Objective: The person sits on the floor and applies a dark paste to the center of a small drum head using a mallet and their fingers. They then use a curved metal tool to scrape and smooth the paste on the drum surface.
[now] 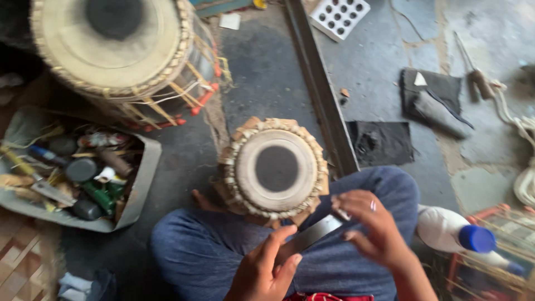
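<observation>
I sit cross-legged in blue trousers with a small hand drum point(275, 168) standing upright between my feet; its pale skin has a dark round patch in the middle. Just in front of my lap, both hands grip a flat metal blade point(313, 233). My left hand point(262, 268) pinches its lower end, and my right hand point(370, 227), with a ring on one finger, holds its upper end. The blade hovers above my thigh, apart from the drum.
A bigger drum point(114, 44) with laced straps stands at the top left. A grey tray point(142, 178) of tools and small bottles lies at left. A white bottle with a blue cap point(454, 231) lies in a wire basket point(496, 262) at right. A metal rail point(320, 83), dark cloths point(434, 100), rope point(521, 128).
</observation>
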